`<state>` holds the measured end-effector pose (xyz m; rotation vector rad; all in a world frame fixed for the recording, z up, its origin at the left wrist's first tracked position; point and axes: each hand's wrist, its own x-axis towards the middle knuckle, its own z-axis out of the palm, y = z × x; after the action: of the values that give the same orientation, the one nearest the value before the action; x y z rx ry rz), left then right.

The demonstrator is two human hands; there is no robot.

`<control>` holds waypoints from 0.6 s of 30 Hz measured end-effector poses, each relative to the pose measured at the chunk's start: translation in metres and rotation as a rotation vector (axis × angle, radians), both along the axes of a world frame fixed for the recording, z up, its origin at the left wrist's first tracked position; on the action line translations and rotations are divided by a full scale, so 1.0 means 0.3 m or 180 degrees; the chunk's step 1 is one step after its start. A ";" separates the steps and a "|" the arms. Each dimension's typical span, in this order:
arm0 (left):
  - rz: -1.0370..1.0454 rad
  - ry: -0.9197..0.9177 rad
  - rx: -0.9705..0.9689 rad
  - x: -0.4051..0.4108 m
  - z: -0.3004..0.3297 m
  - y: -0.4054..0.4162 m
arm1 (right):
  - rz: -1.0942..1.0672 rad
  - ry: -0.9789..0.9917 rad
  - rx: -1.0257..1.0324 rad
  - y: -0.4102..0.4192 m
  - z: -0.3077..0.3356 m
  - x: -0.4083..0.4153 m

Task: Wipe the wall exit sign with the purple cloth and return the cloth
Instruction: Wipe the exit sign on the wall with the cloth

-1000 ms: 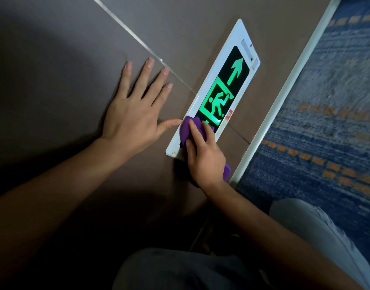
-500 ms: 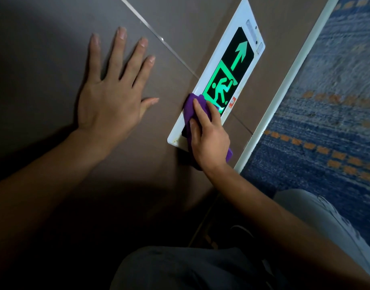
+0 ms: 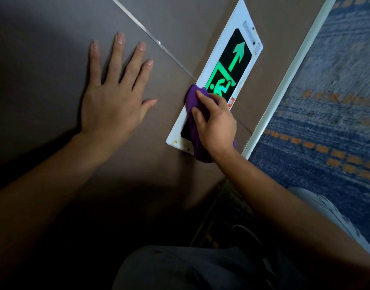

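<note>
I am pressing the purple cloth (image 3: 193, 122) against the exit sign (image 3: 226, 65) with my right hand (image 3: 215, 124), just right of the frame's centre. My fingers are curled over the cloth and gripping it, so it is bunched under my palm — one end is poking out above my fingertips, the other is trailing out below my wrist past the sign's lower edge. The cloth is covering the lower part of the sign's dark panel and touching the lit green running figure (image 3: 218, 88); the green arrow (image 3: 237, 55) above it, toward the upper right of the frame, is showing clear.

My left hand (image 3: 115, 97) is lying flat on the brown wall (image 3: 54, 59) in the left-centre of the frame, fingers spread and holding nothing, well apart from the sign. A thin pale seam (image 3: 159, 42) is running diagonally across the wall from the top of the frame down to the sign's left edge.

Along the right side, a white baseboard (image 3: 284, 84) is separating the wall from the blue carpet (image 3: 330, 101) — orange dashes are patterned across it. My knees are filling the bottom of the frame, in dark and pale fabric.
</note>
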<state>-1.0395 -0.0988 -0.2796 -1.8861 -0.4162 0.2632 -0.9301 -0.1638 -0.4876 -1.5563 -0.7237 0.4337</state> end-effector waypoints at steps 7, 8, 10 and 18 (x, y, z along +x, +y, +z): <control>-0.0052 0.0064 0.0038 0.000 -0.017 0.006 | 0.0043 0.0126 0.0093 -0.048 0.004 -0.140; -0.0057 0.0061 0.0024 -0.001 -0.017 0.004 | 0.0070 0.0109 0.0113 -0.063 0.001 -0.173; -0.0075 0.0038 0.0026 -0.002 -0.012 0.002 | 0.0150 0.0047 0.0140 -0.093 -0.009 -0.230; -0.0054 0.0027 0.0112 0.004 -0.008 -0.003 | 0.0451 0.0032 0.0214 -0.142 -0.063 -0.268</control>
<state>-1.0384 -0.0996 -0.2821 -1.8528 -0.3965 0.2510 -1.0105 -0.2064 -0.5064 -1.4443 -0.8359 0.5166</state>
